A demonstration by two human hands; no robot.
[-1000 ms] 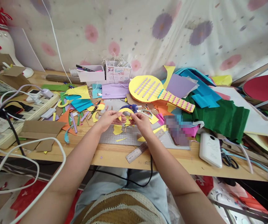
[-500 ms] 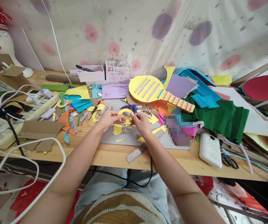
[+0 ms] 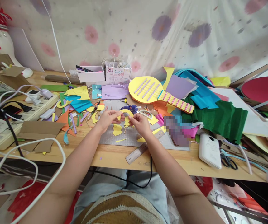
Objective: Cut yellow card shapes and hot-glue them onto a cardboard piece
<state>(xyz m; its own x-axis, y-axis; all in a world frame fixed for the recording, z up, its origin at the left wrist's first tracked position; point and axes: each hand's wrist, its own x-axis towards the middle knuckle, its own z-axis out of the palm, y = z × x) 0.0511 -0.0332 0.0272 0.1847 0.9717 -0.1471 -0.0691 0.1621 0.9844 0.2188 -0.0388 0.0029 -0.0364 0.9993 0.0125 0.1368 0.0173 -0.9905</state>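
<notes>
A curved yellow paper piece (image 3: 126,111), arched like a horseshoe, is held up between my two hands over the grey cutting mat (image 3: 108,140). My left hand (image 3: 109,119) pinches its left end. The fingers of my right hand (image 3: 140,122) are closed on its right side. Just behind the piece lies a blue glue gun (image 3: 132,108). Yellow scraps (image 3: 117,129) rest on the mat below my hands. A metal ruler (image 3: 136,153) lies slantwise under my right forearm.
A yellow paper guitar (image 3: 145,88) lies at the back. Green crepe paper (image 3: 225,119), a white power bank (image 3: 210,149) and scissors (image 3: 228,160) are at right. At left are a power strip (image 3: 39,110), cardboard (image 3: 40,130) and a looping white cable (image 3: 64,155).
The yellow piece has turned slightly in my fingers, so more of its arch shows. My hands stay in nearly the same place, and the view has shifted a little.
</notes>
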